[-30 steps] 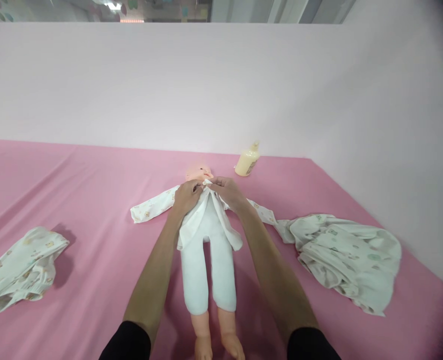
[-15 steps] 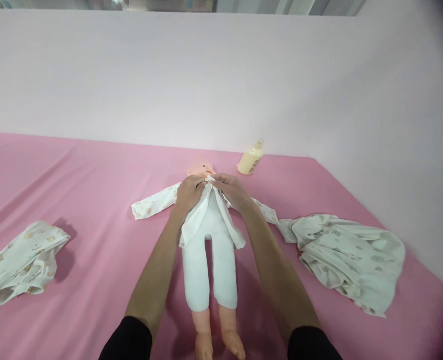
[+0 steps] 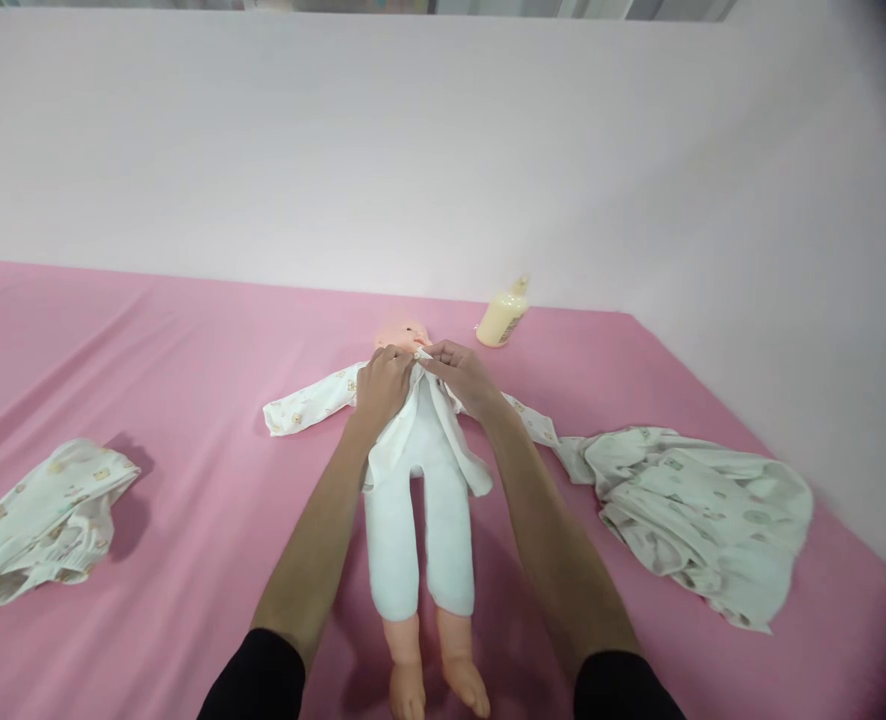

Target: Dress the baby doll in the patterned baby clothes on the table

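A baby doll [image 3: 417, 520] lies on its back on the pink sheet [image 3: 188, 360], head away from me, bare feet toward me. It wears white leggings and an open printed white top [image 3: 308, 403]. My left hand [image 3: 383, 384] and my right hand [image 3: 464, 377] meet at the doll's neck, just below its chin. Both are closed, each pinching one edge of the top's collar and holding the two edges together. The fingertips hide the fastening itself.
A cream lotion bottle [image 3: 503, 316] lies against the white wall behind the doll's head. A crumpled printed garment [image 3: 702, 510] spreads to the right, touching the doll's sleeve. Another bundled printed garment [image 3: 42, 520] sits at the far left. White walls close the back and right.
My hands have stayed at the doll's collar, shifting only slightly, with the fingertips drawn closer together. The view has tilted down a little.
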A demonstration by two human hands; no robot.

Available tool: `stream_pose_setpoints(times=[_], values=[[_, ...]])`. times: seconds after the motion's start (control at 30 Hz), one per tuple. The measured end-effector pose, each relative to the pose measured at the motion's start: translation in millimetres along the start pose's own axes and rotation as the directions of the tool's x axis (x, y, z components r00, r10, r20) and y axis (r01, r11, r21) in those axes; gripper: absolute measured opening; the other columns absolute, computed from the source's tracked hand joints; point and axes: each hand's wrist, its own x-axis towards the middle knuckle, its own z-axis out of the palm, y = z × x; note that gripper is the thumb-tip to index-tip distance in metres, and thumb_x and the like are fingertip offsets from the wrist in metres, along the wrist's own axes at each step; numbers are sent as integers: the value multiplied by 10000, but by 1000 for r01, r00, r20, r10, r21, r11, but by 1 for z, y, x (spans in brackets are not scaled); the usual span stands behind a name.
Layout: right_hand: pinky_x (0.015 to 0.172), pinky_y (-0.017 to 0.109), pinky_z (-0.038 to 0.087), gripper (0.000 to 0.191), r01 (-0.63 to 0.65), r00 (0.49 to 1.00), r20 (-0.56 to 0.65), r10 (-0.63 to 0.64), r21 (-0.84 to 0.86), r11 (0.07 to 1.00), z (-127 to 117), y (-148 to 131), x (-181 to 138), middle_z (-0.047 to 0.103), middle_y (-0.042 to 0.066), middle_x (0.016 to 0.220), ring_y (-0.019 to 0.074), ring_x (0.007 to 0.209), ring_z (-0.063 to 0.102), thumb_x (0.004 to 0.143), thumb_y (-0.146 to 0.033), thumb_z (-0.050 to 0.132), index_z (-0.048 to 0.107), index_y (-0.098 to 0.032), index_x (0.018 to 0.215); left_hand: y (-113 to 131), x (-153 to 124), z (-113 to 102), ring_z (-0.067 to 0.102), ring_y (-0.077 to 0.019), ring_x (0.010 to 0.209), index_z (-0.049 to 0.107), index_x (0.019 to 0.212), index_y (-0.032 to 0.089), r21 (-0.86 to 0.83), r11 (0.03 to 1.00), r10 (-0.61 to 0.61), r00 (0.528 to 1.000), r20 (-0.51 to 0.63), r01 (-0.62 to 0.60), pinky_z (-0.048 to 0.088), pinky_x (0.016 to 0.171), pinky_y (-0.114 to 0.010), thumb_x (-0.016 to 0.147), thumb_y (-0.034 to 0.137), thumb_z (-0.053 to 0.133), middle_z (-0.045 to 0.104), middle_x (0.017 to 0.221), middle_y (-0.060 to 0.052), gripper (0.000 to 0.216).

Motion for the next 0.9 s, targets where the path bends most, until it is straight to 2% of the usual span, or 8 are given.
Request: stream_pose_setpoints(times=[0.13, 0.4, 0.57, 0.7, 0.9], values=[[501, 257, 265, 332, 34, 999, -7, -35, -117, 993, 1, -2, -1, 526, -46, 625, 96, 505, 374, 748, -491, 695, 645, -220, 933, 1, 0, -1, 571, -231, 1038, 643, 1036, 220, 14, 1000, 0, 1000, -3, 0, 430, 725, -297, 1023, 275, 352, 626, 1089, -87, 297], [545, 279, 290, 223, 149, 988, 8, -156, -342, 928, 2, -1, -1, 395, -58, 571, 121, 528, 361, 835, -380, 588, 648, -220, 979, 1, 0, 0, 586, -229, 1034, 640, 1063, 209, 0, 999, -38, 999, -13, 38, 444, 753, -296, 993, 186, 387, 645, 1099, -83, 264], [561, 280, 316, 302, 135, 990, 14, -139, -369, 920, 2, -2, -2, 432, -49, 591, 131, 554, 399, 838, -401, 583, 665, -196, 1044, -3, 1, 5, 598, -224, 1042, 648, 1068, 209, -110, 991, -83, 995, -61, 76, 460, 842, -307, 997, 188, 384, 666, 1101, -66, 274], [561, 280, 320, 332, 136, 990, 14, -140, -362, 922, 3, -3, -3, 422, -52, 595, 128, 553, 388, 836, -393, 583, 664, -188, 1083, -5, 2, 6, 617, -223, 1001, 662, 1019, 202, -183, 977, -122, 988, -89, 104, 469, 840, -318, 993, 186, 391, 680, 1073, -64, 272], [568, 274, 323, 333, 129, 991, 16, -131, -337, 933, 3, -2, -2, 434, -53, 611, 121, 557, 391, 839, -378, 579, 649, -189, 1103, -4, 4, 4, 615, -229, 1017, 671, 972, 198, -217, 971, -119, 990, -78, 99, 463, 863, -326, 980, 178, 407, 688, 1049, -66, 265]])
